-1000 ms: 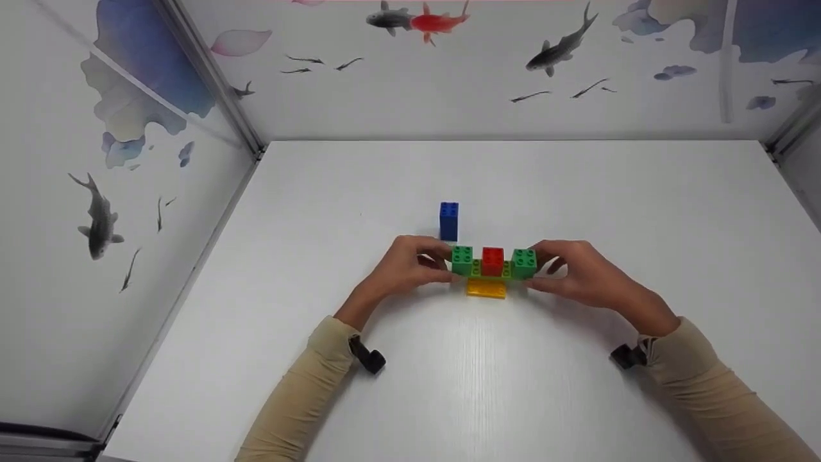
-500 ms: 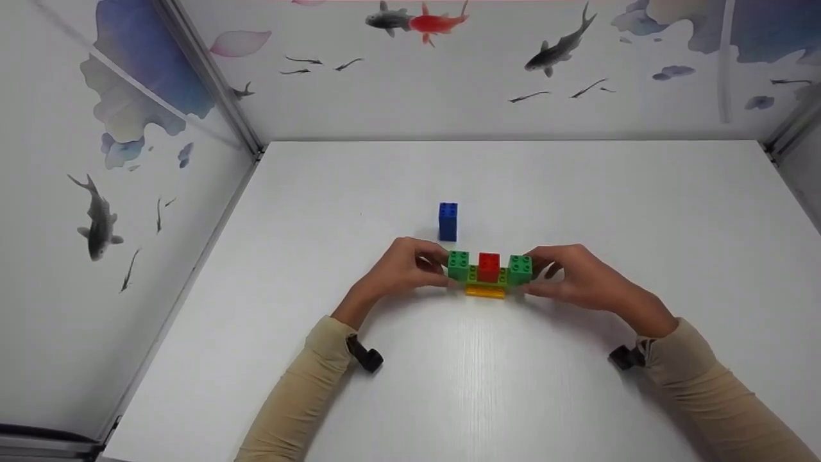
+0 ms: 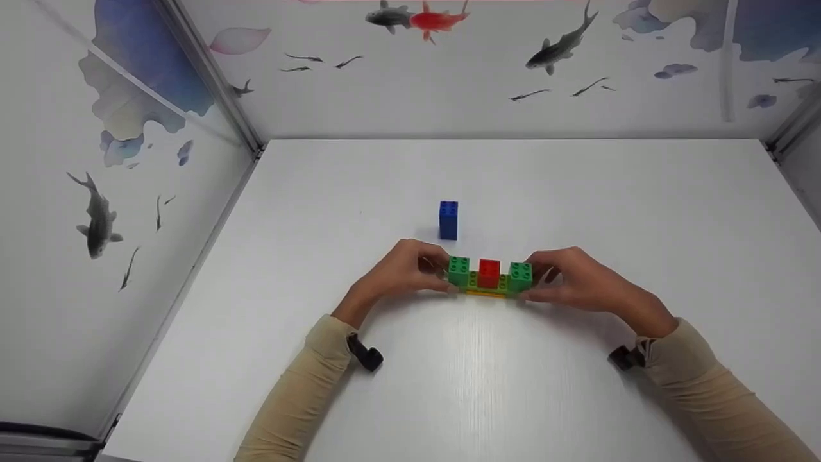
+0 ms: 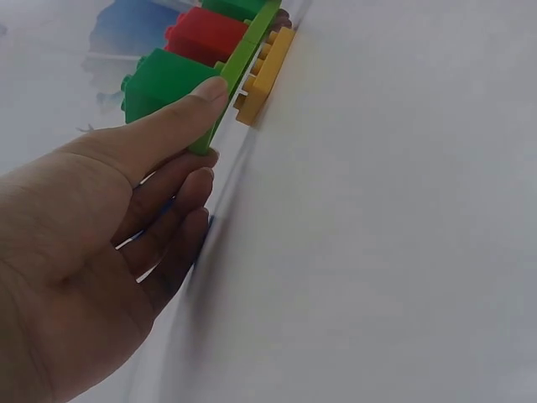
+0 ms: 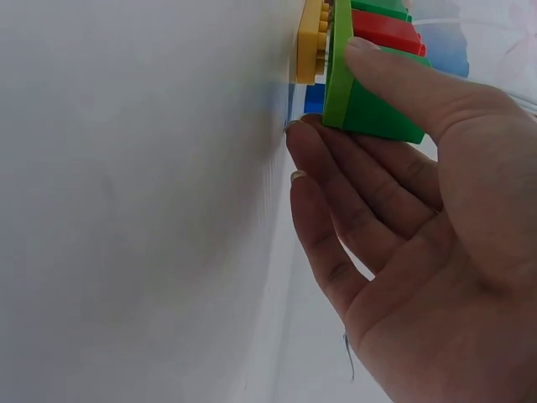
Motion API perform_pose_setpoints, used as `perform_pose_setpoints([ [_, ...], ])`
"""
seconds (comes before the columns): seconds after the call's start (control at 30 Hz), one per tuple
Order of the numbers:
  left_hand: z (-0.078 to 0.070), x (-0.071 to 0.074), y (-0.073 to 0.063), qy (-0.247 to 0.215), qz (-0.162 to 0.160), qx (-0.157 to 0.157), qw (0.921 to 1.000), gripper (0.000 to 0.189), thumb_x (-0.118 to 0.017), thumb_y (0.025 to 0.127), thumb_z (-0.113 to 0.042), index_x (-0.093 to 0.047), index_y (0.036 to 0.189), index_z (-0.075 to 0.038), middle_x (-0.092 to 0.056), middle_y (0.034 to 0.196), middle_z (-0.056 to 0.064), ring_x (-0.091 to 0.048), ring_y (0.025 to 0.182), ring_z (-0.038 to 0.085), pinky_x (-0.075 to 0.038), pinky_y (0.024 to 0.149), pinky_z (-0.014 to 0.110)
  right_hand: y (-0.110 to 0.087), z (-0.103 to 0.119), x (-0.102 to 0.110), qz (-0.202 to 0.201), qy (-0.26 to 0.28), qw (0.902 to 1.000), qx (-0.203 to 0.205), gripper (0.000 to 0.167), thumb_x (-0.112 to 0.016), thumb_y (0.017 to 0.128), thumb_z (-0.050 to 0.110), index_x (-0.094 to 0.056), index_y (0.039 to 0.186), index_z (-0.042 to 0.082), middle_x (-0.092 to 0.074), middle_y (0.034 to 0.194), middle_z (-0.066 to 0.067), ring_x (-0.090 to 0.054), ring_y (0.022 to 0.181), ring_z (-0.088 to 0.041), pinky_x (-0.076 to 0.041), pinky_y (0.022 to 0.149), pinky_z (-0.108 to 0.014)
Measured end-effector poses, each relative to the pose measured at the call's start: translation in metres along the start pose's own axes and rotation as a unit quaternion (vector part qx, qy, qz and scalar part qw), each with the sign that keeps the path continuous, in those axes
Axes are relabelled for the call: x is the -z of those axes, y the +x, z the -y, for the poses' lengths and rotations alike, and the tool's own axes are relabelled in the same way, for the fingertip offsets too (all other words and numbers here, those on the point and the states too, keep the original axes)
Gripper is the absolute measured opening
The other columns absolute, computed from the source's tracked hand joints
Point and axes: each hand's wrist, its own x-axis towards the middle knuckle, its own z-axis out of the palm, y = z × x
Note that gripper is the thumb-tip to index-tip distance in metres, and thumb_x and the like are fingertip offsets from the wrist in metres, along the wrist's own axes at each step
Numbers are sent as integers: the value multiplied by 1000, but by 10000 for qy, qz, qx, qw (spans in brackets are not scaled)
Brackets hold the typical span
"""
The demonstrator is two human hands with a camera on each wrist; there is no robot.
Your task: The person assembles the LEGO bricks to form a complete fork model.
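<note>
Head view: over a white desk, the left hand and right hand pinch the ends of a lime-green plastic plate carrying two green bricks and a red brick, hovering just above a flat yellow studded plate; a blue brick stack stands behind.

Left wrist view: the thumb presses the green end brick.

Right wrist view: a gap separates the yellow plate from the assembly, so seating likely calls for aligned, even downward pressure.
</note>
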Motion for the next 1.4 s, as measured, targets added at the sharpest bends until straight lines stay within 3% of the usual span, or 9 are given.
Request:
perform_pose_setpoints([
  [0.63, 1, -1, -2, 318, 83, -72, 9994, 34, -94, 87, -30, -78, 114, -19, -78, 106, -6, -70, 96, 10, -61, 93, 27, 3, 0, -2, 66, 116, 9998, -117, 30, -91, 90, 25, -77, 114, 16, -79, 103, 4, -72, 94, -13, -63, 87, -31],
  [1.2, -1, 0, -1, 235, 140, -110, 9996, 34, -93, 87, -29, -77, 115, -18, -77, 108, -5, -69, 98, 10, -61, 94, 27, 3, 0, -2, 106, 161, 9997, -179, 28, -91, 90, 23, -76, 111, 14, -78, 103, 2, -71, 96, -15, -63, 90, -41],
  [1.4, -1, -1, -1, 216, 145, -25, 9997, 32, -94, 87, -29, -77, 113, -20, -76, 107, -6, -69, 98, 11, -60, 94, 26, 4, 0, -2, 94, 123, 9997, -204, 29, -91, 90, 22, -76, 113, 13, -77, 103, 2, -70, 94, -15, -63, 89, -37],
])
